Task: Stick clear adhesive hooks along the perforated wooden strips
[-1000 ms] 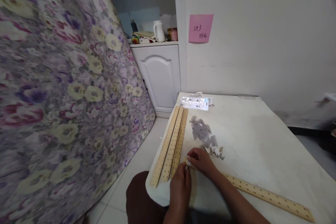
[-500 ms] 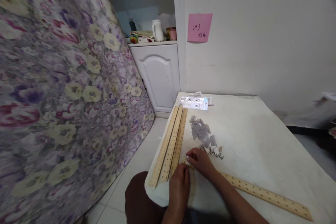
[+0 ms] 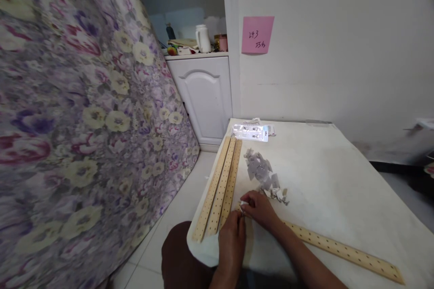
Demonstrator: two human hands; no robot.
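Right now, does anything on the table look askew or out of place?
One perforated wooden strip lies slanted across the near side of the table, while three other strips lie neatly side by side along its left edge. Small grey pieces lie loosely scattered beside them.

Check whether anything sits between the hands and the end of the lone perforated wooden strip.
Nothing visible does. The left hand and right hand meet at the end of the wooden strip. The pile of small grey pieces lies beyond the right hand; three other strips lie to the left.
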